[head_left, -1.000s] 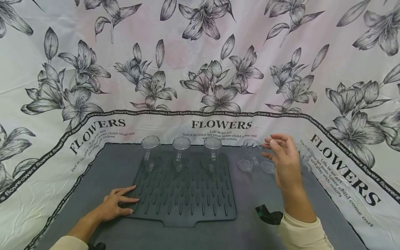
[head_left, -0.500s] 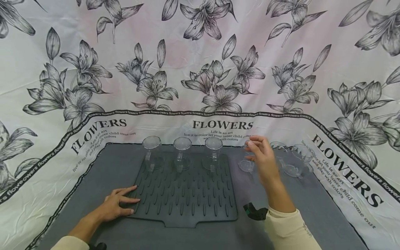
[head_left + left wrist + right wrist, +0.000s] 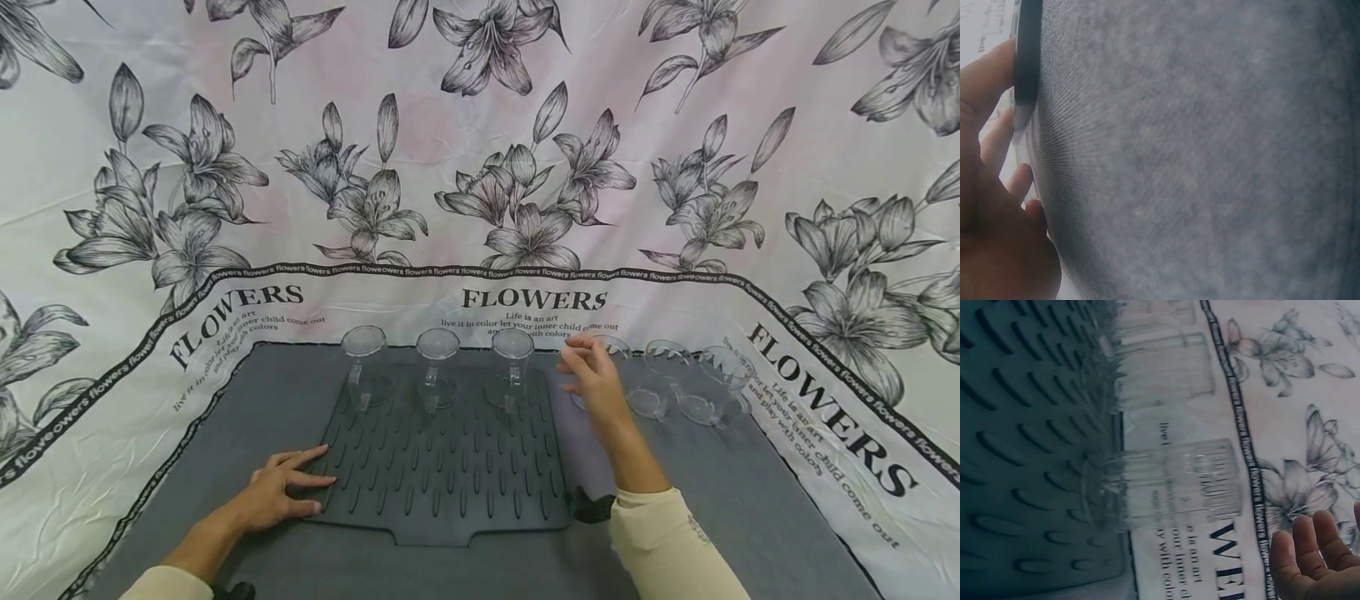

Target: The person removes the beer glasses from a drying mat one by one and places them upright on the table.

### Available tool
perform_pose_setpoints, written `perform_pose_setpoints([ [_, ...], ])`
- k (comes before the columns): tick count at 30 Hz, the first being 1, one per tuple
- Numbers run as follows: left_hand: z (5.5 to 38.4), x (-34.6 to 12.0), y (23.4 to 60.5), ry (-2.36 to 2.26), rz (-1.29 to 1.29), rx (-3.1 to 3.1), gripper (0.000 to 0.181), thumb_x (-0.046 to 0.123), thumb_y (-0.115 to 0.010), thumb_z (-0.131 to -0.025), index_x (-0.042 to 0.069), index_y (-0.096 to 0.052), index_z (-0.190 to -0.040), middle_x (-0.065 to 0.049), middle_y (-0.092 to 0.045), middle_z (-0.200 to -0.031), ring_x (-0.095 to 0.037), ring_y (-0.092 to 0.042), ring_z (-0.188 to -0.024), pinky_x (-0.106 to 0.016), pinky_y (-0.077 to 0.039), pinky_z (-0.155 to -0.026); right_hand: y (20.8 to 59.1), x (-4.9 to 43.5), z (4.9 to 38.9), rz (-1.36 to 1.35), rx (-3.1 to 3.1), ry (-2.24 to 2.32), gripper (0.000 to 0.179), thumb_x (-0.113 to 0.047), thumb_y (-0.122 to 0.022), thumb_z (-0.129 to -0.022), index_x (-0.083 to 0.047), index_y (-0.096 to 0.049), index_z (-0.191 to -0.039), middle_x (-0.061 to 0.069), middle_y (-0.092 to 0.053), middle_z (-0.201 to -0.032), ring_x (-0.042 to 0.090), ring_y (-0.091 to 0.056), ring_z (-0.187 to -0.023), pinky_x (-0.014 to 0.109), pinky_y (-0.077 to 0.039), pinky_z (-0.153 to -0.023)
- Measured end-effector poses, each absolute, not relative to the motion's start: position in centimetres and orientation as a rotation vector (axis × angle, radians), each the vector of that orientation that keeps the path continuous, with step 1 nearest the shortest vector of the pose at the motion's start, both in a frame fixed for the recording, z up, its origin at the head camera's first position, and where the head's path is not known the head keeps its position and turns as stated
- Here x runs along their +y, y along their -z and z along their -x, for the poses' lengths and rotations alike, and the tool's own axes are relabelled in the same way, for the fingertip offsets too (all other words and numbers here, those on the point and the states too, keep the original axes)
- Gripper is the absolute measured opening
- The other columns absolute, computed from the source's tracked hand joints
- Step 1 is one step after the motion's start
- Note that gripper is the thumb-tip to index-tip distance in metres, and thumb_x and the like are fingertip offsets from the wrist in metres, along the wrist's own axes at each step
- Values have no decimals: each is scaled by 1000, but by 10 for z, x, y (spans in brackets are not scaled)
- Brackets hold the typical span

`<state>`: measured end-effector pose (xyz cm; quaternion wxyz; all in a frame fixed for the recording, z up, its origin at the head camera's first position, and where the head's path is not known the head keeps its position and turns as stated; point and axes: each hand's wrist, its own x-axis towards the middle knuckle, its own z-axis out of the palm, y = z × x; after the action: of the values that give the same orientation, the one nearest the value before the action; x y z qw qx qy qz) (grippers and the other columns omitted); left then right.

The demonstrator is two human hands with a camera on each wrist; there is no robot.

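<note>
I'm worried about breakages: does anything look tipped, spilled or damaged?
Nothing stands out. Three clear mugs stand in a row on the dark mat, three more mugs stand beside it, and no spill shows; fine cracks I couldn't make out.

Flower-printed cloth (image 3: 480, 175) behind a gray tabletop (image 3: 750, 500)

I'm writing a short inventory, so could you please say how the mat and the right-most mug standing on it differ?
The mat is dark and opaque; the mug is clear. The mat lies flat, while the mug stands on it. The mat spreads much wider than the mug. Both have a projecting part: the mat a front tab, the mug a handle.
</note>
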<state>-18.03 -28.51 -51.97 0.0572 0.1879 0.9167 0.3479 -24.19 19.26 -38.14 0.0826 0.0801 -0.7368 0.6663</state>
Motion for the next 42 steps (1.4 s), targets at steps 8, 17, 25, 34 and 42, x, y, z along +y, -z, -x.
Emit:
perform_pose_setpoints([
  [8, 180, -284, 518, -1053, -588, 2782, 38, 35, -80, -76, 22, -75, -112, -12, -39, -148, -44, -23, -130, -67, -16, -89, 414, 181, 257, -141, -2260, -2072, 39, -32, -54, -100, -4, -49, -127, 18, -53, -123, 37, -50, -110, 55, -46, -86],
  [17, 181, -283, 519, -1069, -590, 2779, 38, 35, -80, -76, 23, -75, -112, -12, -39, -148, -44, -22, -130, -66, -16, -89, 439, 173, 271, -36, -2340, -2032, 42, -33, -57, -98, -3, -52, -127, 21, -54, -126, 42, -50, -112, 54, -47, -85],
  [25, 181, -284, 519, -1060, -581, 2777, 38, 34, -80, -77, 22, -75, -112, -12, -39, -148, -43, -22, -130, -67, -15, -90, 454, 166, 274, 16, -2398, -2002, 38, -32, -57, -98, -4, -56, -124, 18, -57, -124, 42, -55, -108, 54, -48, -82],
  [34, 180, -284, 519, -1074, -592, 2775, 38, 34, -80, -77, 22, -75, -112, -13, -38, -148, -44, -22, -130, -67, -15, -89, 468, 161, 278, -5, -2402, -2018, 40, -35, -58, -98, -5, -58, -124, 17, -57, -126, 39, -58, -107, 54, -48, -81],
  [42, 178, -286, 519, -1055, -580, 2782, 38, 34, -80, -77, 23, -75, -113, -11, -38, -148, -44, -21, -131, -67, -15, -90, 475, 154, 280, -23, -2405, -2056, 40, -35, -60, -96, -5, -60, -124, 16, -59, -123, 36, -57, -105, 52, -49, -80],
])
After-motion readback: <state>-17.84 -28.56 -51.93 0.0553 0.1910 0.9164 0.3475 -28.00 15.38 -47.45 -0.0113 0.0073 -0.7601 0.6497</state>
